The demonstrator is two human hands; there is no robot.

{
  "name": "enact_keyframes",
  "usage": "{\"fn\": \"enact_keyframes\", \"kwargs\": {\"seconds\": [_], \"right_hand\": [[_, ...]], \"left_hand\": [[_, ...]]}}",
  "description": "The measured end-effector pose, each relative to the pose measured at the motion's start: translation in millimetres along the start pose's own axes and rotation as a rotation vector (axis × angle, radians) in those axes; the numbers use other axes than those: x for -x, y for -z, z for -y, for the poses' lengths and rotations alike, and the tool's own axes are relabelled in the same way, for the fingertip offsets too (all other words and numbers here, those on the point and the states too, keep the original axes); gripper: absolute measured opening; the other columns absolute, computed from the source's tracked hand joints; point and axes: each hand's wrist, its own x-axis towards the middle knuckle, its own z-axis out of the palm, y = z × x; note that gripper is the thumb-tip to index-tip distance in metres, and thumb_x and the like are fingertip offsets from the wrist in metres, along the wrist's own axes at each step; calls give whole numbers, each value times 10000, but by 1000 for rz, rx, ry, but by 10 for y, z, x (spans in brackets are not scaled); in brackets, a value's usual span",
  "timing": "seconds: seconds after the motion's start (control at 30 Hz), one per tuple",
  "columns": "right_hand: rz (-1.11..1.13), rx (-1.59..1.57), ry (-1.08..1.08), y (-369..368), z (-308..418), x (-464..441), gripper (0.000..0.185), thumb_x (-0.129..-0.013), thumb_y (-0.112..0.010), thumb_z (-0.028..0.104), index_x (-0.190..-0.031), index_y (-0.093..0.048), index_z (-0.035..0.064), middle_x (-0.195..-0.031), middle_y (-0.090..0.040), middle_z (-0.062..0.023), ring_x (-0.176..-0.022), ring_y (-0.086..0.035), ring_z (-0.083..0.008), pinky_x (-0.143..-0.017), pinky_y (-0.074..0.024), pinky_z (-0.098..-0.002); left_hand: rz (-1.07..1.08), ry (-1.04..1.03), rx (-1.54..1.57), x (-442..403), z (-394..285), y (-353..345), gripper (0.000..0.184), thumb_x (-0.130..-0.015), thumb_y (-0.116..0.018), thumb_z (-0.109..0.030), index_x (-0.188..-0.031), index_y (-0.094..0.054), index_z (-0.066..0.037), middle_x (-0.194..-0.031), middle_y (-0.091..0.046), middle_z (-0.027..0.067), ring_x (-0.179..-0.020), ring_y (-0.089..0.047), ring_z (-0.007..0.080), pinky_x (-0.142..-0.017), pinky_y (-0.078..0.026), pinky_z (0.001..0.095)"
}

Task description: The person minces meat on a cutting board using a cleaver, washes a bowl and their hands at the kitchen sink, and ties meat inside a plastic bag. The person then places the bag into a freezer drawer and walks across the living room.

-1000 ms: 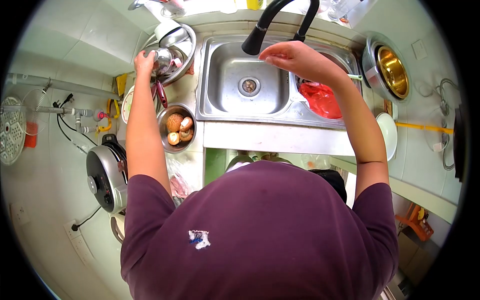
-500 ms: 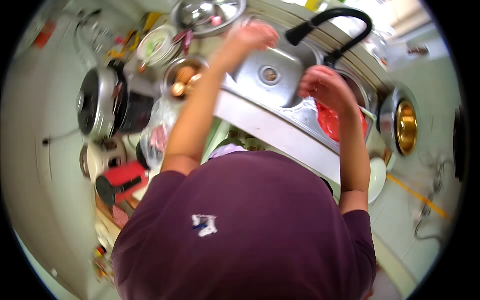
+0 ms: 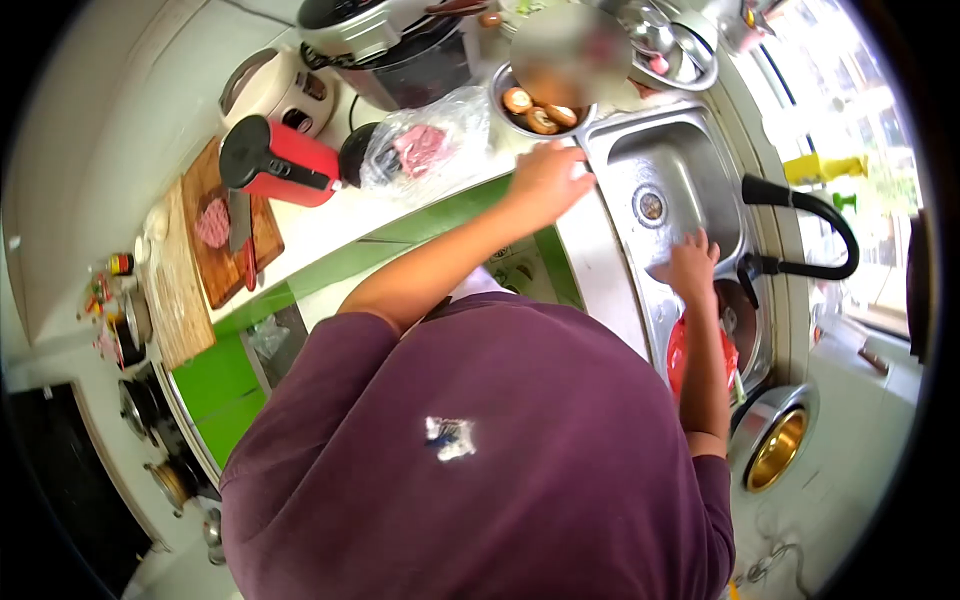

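My left hand is over the counter's front edge, just below a metal bowl of brown mushrooms. Its fingers are stretched out and nothing shows in them. Over the near side of the steel sink, my right hand spreads its fingers, empty; whether it touches the metal I cannot tell. A red plastic bag lies partly hidden under my right forearm. A blurred patch covers the back of the mushroom bowl.
A clear plastic bag with pink meat lies left of the bowl. Further left are a red kettle, a rice cooker, and a cutting board with a knife and minced meat. A black faucet arches beside the sink.
My view has swung left, bringing the cutting board into sight. My left hand has gone from above the sink to beside the mushroom bowl. My right hand has moved from over the red bag toward the sink basin.
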Motion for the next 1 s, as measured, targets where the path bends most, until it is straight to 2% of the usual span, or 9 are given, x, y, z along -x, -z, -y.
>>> {"fn": "enact_keyframes", "kwargs": {"seconds": [0.03, 0.1, 0.2, 0.33, 0.47, 0.53, 0.67, 0.9, 1.0], "right_hand": [[-51, 375, 27, -118, 72, -61, 441, -873, -604, 375, -1168, -633, 49, -1182, -626, -181, -1156, -565, -311, -988, -407, -364], [-68, -494, 68, -318, 117, -380, 315, -849, -642, 255, -1080, -681, 43, -1147, -643, -170, -1128, -569, -334, -954, -427, -361], [-79, -258, 174, -20, 733, -615, 244, -850, -637, 192, -1021, -697, 28, -1059, -667, -173, -1035, -594, -336, -880, -455, -369], [-203, -559, 337, -177, 1521, -1189, 193, -852, -623, 146, -978, -691, 15, -895, -664, -173, -924, -608, -300, -797, -472, -379], [-587, -287, 687, -293, 2478, -1667, 188, -820, -591, 75, -966, -700, 32, -900, -671, -155, -948, -609, -324, -797, -494, -430], [-503, 35, 588, -449, 2632, -1917, 187, -814, -568, 67, -943, -704, 66, -936, -667, -132, -937, -618, -307, -794, -499, -411], [-240, 502, 428, -592, 2672, -2209, 189, -803, -549, 102, -900, -711, 110, -916, -670, -112, -888, -633, -314, -771, -505, -432], [-339, -365, 515, 500, 3122, -1469, 222, -845, -622, 180, -1005, -679, 38, -851, -671, -97, -760, -623, -180, -725, -479, -283], [-390, -471, 570, 880, 3453, -1124, 204, -854, -622, 166, -998, -677, 32, -847, -662, -65, -780, -602, -137, -738, -471, -264]], "left_hand": [[-123, -10, -6, 88, 333, 18, 320, -785, -681, -282, -1011, -666, -56, -910, -633, 135, -840, -619, 295, -752, -492, 402], [-275, 109, -144, 346, 633, 388, 252, -797, -668, -239, -989, -679, -75, -910, -649, 115, -846, -627, 272, -765, -492, 387], [-453, 385, -228, 701, 1268, 819, 251, -816, -646, -254, -999, -676, -86, -1011, -640, 117, -958, -584, 316, -836, -444, 469], [-598, 576, -450, 971, 1813, 1073, 415, -821, -638, -304, -1183, -611, -104, -1154, -592, 183, -1064, -552, 370, -881, -441, 480], [-511, 720, -272, 969, 2130, 1088, 480, -809, -634, -323, -1234, -574, -108, -1120, -636, 141, -1052, -585, 348, -887, -445, 479], [-397, 808, -79, 937, 2234, 1177, 492, -799, -634, -325, -1237, -572, -112, -1083, -665, 107, -1019, -611, 332, -874, -453, 483], [-377, 687, 190, 1016, 2298, 1353, 305, -793, -607, -289, -1015, -678, -92, -1017, -678, 108, -905, -647, 282, -742, -472, 407], [-712, 176, 348, 1192, 1612, 1664, 121, -872, -610, -128, -899, -646, -15, -853, -592, 67, -729, -547, 129, -669, -447, 271], [-885, 92, 17, 1214, 1703, 1623, 157, -881, -587, -167, -946, -617, -27, -978, -598, 137, -833, -599, 281, -747, -476, 362]]}}
